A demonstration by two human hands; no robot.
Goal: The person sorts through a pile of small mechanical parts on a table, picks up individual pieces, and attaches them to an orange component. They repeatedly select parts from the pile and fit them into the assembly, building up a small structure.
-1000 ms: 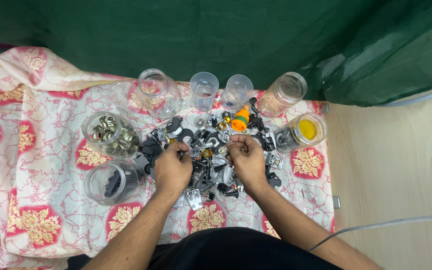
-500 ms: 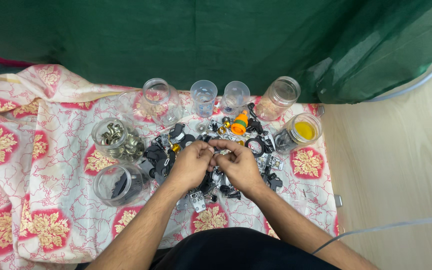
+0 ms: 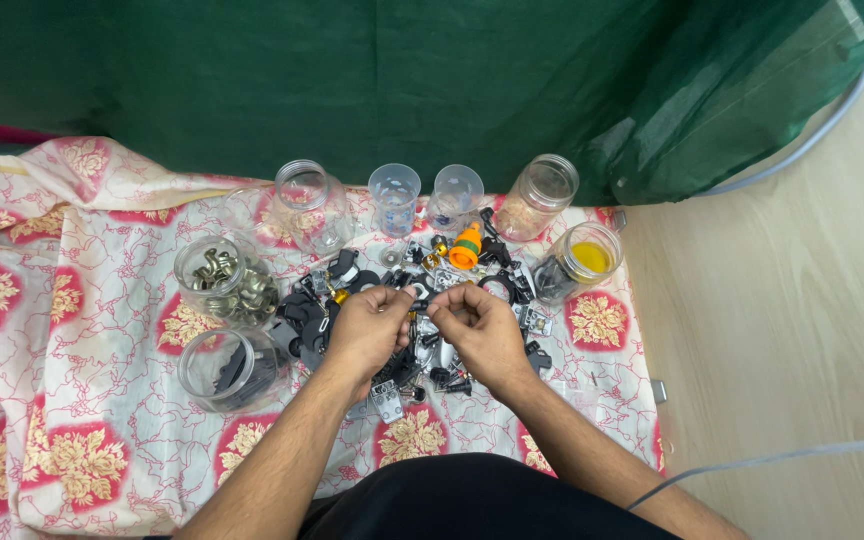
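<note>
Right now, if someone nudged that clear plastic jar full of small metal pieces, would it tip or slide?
The clear plastic jar of metal pieces looks well filled, so probably heavy and steady. It stands upright on the floral cloth, which would likely bunch rather than let it slide.

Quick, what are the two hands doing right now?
Left hand: fingers pinched on a small part, too small to identify.
Right hand: fingers pinched too, apparently on the same small part.
</note>
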